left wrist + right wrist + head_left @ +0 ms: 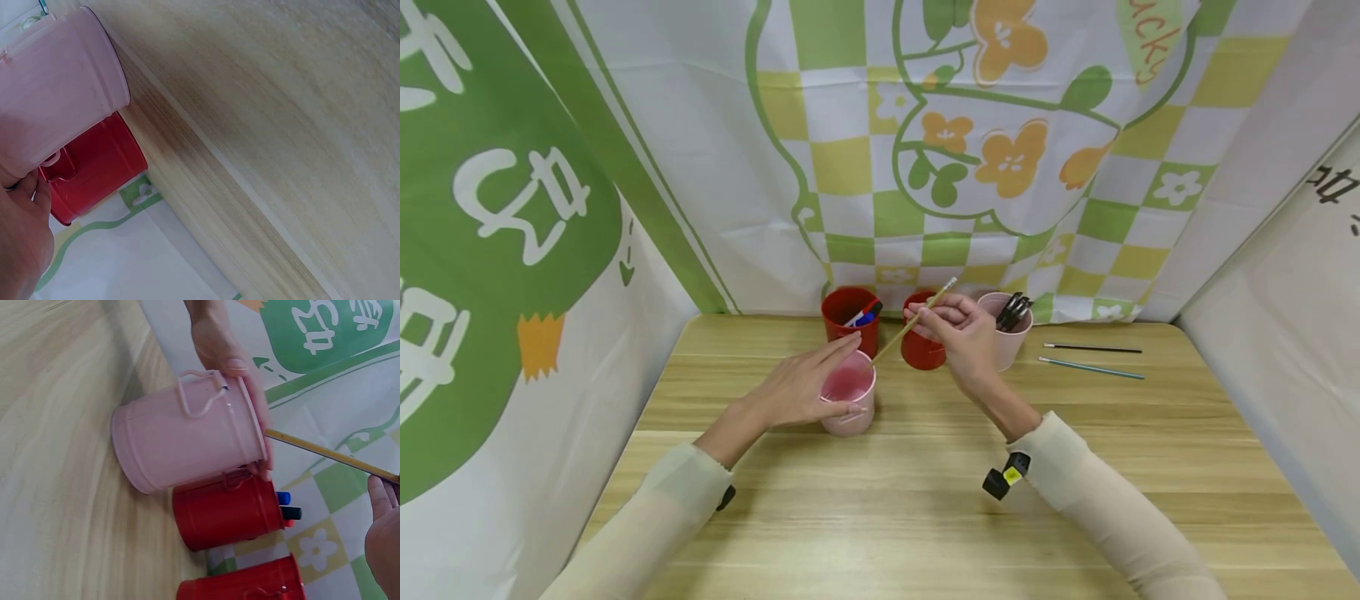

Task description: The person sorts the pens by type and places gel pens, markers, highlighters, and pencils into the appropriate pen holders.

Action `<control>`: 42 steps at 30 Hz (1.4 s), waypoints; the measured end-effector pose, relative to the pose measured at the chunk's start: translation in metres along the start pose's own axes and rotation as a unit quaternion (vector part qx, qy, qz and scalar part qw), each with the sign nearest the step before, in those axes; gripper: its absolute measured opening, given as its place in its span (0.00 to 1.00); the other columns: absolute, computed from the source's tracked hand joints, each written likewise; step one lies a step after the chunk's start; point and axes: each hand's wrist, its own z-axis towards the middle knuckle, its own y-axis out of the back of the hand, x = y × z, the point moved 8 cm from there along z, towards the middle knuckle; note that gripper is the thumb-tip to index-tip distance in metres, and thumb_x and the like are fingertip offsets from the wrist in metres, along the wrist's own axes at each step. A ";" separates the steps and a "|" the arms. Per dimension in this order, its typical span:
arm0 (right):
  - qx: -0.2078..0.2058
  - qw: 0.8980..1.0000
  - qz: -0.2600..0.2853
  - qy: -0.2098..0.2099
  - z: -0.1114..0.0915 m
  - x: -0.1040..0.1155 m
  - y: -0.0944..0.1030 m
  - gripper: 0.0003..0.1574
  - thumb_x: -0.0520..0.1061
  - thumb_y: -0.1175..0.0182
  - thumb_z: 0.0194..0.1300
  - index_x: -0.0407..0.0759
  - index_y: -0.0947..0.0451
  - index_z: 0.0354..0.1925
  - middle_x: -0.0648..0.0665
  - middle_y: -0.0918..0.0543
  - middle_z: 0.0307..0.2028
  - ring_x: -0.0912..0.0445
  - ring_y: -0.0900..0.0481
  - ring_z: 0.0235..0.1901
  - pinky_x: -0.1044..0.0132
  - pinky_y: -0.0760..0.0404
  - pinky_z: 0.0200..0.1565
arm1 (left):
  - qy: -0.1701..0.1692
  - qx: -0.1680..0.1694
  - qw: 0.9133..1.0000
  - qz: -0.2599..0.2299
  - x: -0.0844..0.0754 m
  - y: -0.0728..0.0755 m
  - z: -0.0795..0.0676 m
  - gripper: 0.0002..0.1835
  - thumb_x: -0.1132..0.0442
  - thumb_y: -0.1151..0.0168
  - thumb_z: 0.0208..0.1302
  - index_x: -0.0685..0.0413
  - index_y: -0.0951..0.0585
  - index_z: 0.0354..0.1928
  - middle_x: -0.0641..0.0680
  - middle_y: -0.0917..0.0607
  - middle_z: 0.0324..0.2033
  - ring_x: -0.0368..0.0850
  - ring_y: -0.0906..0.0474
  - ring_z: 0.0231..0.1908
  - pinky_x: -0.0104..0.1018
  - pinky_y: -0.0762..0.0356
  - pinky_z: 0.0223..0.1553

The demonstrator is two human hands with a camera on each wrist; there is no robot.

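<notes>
My left hand (797, 387) holds a small pink bucket (847, 422) by its rim, thumb on the near side and fingers toward the far side. The bucket stands upright on the wooden table, and its wire-like handle shows in the right wrist view. Between the thumb and fingers of my right hand (966, 333) is a yellow pencil (897, 339), held slanting. Its pale end points up and away; the lower end is at the pink bucket's rim, as the right wrist view also shows.
Behind stand a red bucket (867, 337) with several markers (862, 316), another red bucket (922, 355) partly behind my right hand, and a second pink bucket (1015, 343) holding dark pens (1013, 312). To the right lie a black pencil (1093, 348) and a blue pencil (1093, 368). A patterned cloth (925, 233) hangs along the back.
</notes>
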 end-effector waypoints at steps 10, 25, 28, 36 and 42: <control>0.016 1.000 -0.014 -0.022 -0.005 -0.022 -0.008 0.09 0.25 0.35 0.67 0.30 0.23 0.43 0.38 0.08 0.40 0.50 0.07 0.42 0.58 0.10 0.44 | -0.003 0.000 1.000 -0.003 -0.001 -0.001 0.001 0.55 0.29 0.34 0.64 0.49 0.40 0.84 0.48 0.40 0.83 0.57 0.29 0.73 0.61 0.23 0.63; 0.046 0.997 -0.052 -0.033 -0.013 -0.044 -0.020 0.10 0.25 0.35 0.68 0.23 0.24 0.46 0.20 0.14 0.46 0.52 0.07 0.42 0.46 0.13 0.49 | 0.016 0.008 1.000 -0.016 0.001 -0.003 0.000 0.55 0.28 0.35 0.63 0.45 0.43 0.85 0.46 0.41 0.83 0.57 0.29 0.74 0.62 0.23 0.64; 0.050 0.997 -0.042 -0.037 -0.015 -0.046 -0.021 0.11 0.23 0.37 0.68 0.19 0.25 0.48 0.19 0.15 0.46 0.53 0.07 0.42 0.50 0.13 0.49 | 0.017 0.009 1.000 -0.019 0.001 -0.003 0.000 0.55 0.28 0.35 0.64 0.45 0.43 0.85 0.47 0.41 0.83 0.57 0.29 0.73 0.62 0.23 0.64; 0.071 0.991 -0.112 -0.011 -0.015 -0.042 -0.018 0.17 0.26 0.32 0.66 0.18 0.23 0.51 0.19 0.15 0.47 0.44 0.08 0.47 0.64 0.12 0.47 | 0.010 0.002 1.000 -0.020 0.000 -0.002 0.000 0.55 0.29 0.33 0.63 0.49 0.41 0.84 0.48 0.40 0.83 0.58 0.29 0.73 0.61 0.23 0.64; 0.086 0.985 -0.152 0.000 -0.016 -0.036 -0.009 0.20 0.26 0.30 0.64 0.19 0.21 0.53 0.20 0.14 0.49 0.48 0.08 0.47 0.66 0.12 0.48 | 0.010 0.003 1.000 -0.017 0.001 -0.002 0.000 0.55 0.29 0.33 0.63 0.48 0.41 0.84 0.47 0.41 0.83 0.56 0.30 0.74 0.61 0.24 0.65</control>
